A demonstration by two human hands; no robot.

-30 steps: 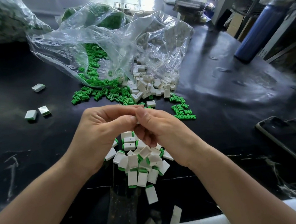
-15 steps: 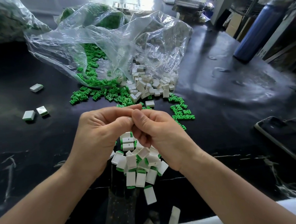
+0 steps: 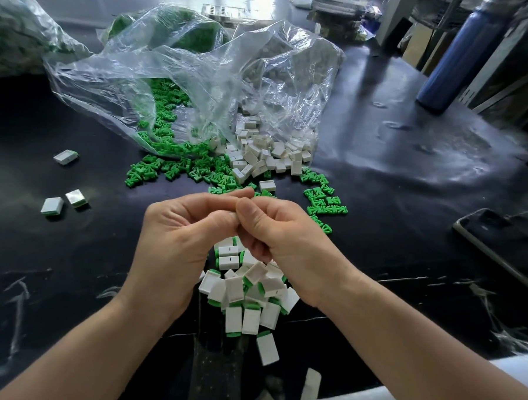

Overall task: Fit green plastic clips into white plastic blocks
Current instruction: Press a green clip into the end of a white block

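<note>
My left hand [image 3: 179, 244] and my right hand [image 3: 286, 238] meet above the black table [image 3: 408, 167], fingers curled and thumb tips together. They pinch a small part that the fingers hide. Right under them lies a pile of white blocks with green clips fitted [image 3: 249, 295]. Farther back, loose green clips [image 3: 178, 170] spill from a clear plastic bag [image 3: 189, 75], and empty white blocks [image 3: 269, 156] spill beside them. More green clips [image 3: 324, 199] lie to the right of my right hand.
Three separate blocks lie at the left: one [image 3: 66, 156] farther back, two [image 3: 64, 202] side by side. A phone [image 3: 510, 248] lies at the right edge. A blue bottle [image 3: 460, 58] stands at the back right. Another bag of green parts [image 3: 9, 38] fills the back left corner.
Both hands have stayed together and shifted slightly left and back. The fingertips have closed tighter over the small part.
</note>
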